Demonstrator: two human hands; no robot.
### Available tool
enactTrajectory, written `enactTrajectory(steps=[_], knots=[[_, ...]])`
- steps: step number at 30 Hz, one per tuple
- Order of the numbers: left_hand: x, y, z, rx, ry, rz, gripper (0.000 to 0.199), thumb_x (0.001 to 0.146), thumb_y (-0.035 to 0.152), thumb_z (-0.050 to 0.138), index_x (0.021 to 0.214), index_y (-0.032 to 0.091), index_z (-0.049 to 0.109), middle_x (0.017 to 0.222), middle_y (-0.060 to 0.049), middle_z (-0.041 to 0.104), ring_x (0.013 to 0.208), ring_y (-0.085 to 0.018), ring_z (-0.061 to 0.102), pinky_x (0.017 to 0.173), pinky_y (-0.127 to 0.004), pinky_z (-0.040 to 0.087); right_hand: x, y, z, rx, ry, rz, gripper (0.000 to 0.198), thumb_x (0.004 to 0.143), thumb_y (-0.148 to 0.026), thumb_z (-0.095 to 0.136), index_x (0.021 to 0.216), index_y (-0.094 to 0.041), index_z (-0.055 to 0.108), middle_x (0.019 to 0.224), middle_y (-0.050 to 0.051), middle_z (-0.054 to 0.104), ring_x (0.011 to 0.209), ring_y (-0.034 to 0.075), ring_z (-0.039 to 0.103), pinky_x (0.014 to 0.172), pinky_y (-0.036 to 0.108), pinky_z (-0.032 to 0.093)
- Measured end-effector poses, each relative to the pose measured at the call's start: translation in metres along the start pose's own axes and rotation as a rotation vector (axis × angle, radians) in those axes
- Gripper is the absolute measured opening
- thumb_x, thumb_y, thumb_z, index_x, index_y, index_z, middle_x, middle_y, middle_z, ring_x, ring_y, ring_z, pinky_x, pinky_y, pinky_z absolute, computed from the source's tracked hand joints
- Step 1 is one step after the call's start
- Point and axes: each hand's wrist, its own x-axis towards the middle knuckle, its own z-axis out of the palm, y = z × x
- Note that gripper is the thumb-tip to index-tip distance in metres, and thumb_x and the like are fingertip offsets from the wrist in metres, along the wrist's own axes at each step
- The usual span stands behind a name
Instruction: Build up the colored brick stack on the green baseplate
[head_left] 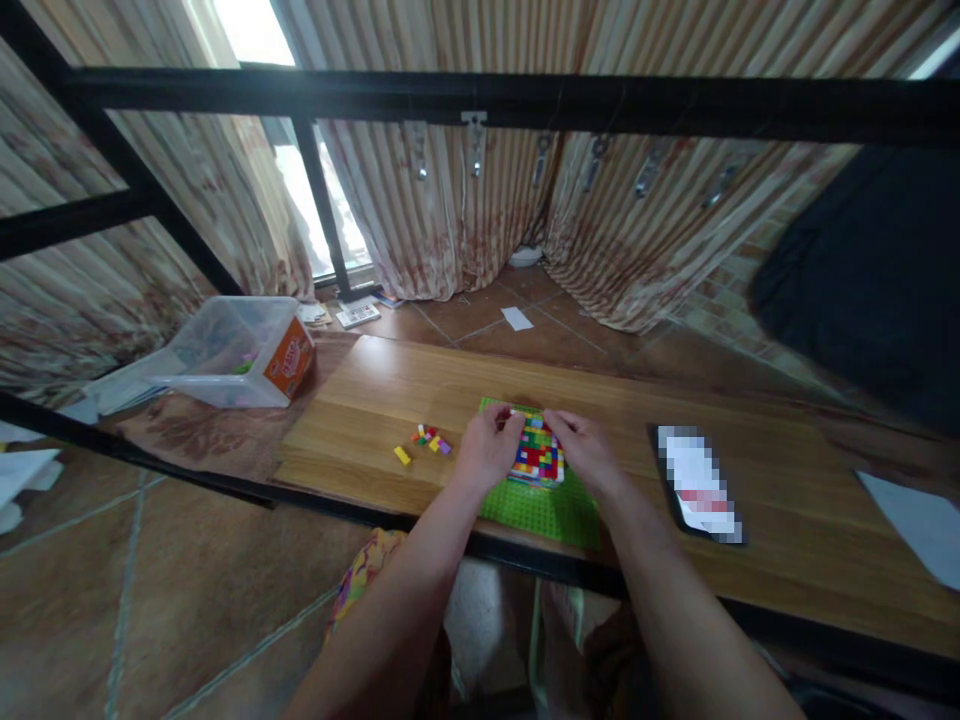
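Observation:
A square build of toy bricks [537, 462] in red, blue, green, yellow and white stands on a green baseplate [536, 513] near the table's front edge. My left hand [489, 446] is closed at the build's left side, its thumb and index finger at the far left corner. A tiny white spot shows at those fingertips; whether it is a loose brick or part of the build I cannot tell. On the opposite side my right hand [583, 448] grips the far right edge, fingers bent. Loose bricks [433, 440] in several colours lie left of the baseplate, with a yellow brick [403, 456] nearer me.
A phone [699, 485] lies right of the baseplate on the wooden table [622, 400]. White paper [911, 520] is at the table's right end. Beyond the left end stands a clear plastic bin [225, 385]. A black metal bar [480, 98] crosses above, with clips hanging from it.

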Motion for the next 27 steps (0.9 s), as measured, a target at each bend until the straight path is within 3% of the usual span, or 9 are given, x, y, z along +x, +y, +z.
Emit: enactTrajectory(steps=[14, 17, 22, 27], knots=[[-0.002, 0.009, -0.012, 0.154, -0.03, -0.02, 0.027, 0.088, 0.031, 0.052, 0.099, 0.013, 0.069, 0.095, -0.01, 0.073, 0.088, -0.02, 0.068, 0.08, -0.03, 0.051, -0.004, -0.005, 0.002, -0.102, 0.023, 0.008, 0.054, 0.084, -0.064, 0.043, 0.08, -0.018, 0.071, 0.077, 0.007, 0.073, 0.075, 0.023, 0.065, 0.069, 0.033, 0.047], [0.003, 0.008, -0.031, 0.263, 0.041, -0.053, 0.03, 0.087, 0.028, 0.052, 0.108, 0.012, 0.067, 0.105, -0.012, 0.072, 0.093, -0.021, 0.068, 0.084, -0.031, 0.051, -0.003, -0.005, -0.001, -0.15, 0.076, 0.0, 0.055, 0.086, -0.063, 0.042, 0.088, -0.019, 0.073, 0.087, 0.009, 0.076, 0.085, 0.026, 0.068, 0.076, 0.037, 0.049], [0.012, 0.0, -0.081, 0.537, 0.154, -0.112, 0.037, 0.084, 0.015, 0.048, 0.117, 0.011, 0.065, 0.111, -0.014, 0.071, 0.101, -0.023, 0.067, 0.09, -0.034, 0.049, -0.003, -0.009, -0.01, -0.176, 0.207, -0.077, 0.051, 0.087, -0.059, 0.043, 0.09, -0.02, 0.075, 0.1, 0.013, 0.075, 0.1, 0.028, 0.068, 0.09, 0.041, 0.049], [0.012, -0.015, -0.12, 0.801, 0.082, -0.177, 0.041, 0.079, 0.009, 0.052, 0.117, 0.014, 0.066, 0.111, -0.014, 0.072, 0.106, -0.026, 0.065, 0.091, -0.034, 0.048, -0.005, -0.011, -0.015, -0.118, 0.254, -0.061, 0.047, 0.088, -0.055, 0.045, 0.093, -0.019, 0.075, 0.1, 0.013, 0.076, 0.099, 0.027, 0.069, 0.092, 0.041, 0.049]])
